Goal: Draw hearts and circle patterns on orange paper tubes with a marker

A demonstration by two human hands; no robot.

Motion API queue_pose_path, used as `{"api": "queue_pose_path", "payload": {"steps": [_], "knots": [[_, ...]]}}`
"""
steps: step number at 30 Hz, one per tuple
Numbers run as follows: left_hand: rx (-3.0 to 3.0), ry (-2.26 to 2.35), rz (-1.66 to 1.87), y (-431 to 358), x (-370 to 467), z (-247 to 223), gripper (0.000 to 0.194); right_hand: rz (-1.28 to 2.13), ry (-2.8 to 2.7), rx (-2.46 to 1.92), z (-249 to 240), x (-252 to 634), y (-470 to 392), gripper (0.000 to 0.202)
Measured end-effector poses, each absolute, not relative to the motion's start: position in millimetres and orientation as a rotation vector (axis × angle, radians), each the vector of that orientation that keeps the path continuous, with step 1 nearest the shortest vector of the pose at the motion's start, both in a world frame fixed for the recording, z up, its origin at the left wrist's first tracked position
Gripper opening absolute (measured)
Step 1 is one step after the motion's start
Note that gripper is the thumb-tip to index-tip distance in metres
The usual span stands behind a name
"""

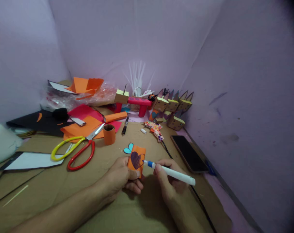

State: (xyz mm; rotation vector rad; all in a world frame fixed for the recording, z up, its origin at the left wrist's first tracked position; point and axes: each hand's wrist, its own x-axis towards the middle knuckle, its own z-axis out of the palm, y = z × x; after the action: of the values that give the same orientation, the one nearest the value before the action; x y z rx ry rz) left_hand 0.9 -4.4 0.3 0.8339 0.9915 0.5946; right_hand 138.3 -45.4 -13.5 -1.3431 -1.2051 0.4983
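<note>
An orange paper piece (140, 151) bears a dark purple heart, filled on its left part and only outlined at its right edge. My left hand (124, 178) grips this piece from the left and below, thumb across its lower part. My right hand (170, 184) holds a white marker (177, 174) with a blue collar, its tip at the heart's right side. Just behind the orange piece lies a blue heart-shaped cutout (129, 148) with a dark outline. An orange roll (109, 136) stands upright farther back.
Scissors (89, 142) with yellow and red handles lie open at left. A glue gun (155, 130) and its cable lie behind my right hand, beside a phone (189, 153). Box-shaped figures (161, 103) and a black pen (125, 125) are farther back.
</note>
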Motion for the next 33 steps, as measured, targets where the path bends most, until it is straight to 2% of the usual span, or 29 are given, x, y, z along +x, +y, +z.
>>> {"api": "queue_pose_path", "payload": {"steps": [5, 13, 19, 24, 33], "knots": [[0.809, 0.981, 0.594, -2.8, 0.0, 0.9, 0.02, 0.435, -1.186, -1.193, -18.0, 146.8, -39.5, 0.021], [0.778, 0.95, 0.588, -0.2, -3.2, -0.6, 0.02, 0.408, -1.181, -1.255, -18.8, 148.0, -34.9, 0.012], [0.782, 0.961, 0.583, -1.1, -1.9, -0.4, 0.023, 0.503, -1.248, -1.309, -16.3, 149.3, -38.5, 0.014], [0.8, 0.954, 0.583, -1.6, -1.1, -2.0, 0.023, 0.507, -1.2, -1.286, -12.3, 143.7, -43.3, 0.022], [0.823, 0.966, 0.597, -2.6, 0.9, -0.9, 0.022, 0.452, -1.258, -1.36, -3.6, 138.0, -45.5, 0.02]]}}
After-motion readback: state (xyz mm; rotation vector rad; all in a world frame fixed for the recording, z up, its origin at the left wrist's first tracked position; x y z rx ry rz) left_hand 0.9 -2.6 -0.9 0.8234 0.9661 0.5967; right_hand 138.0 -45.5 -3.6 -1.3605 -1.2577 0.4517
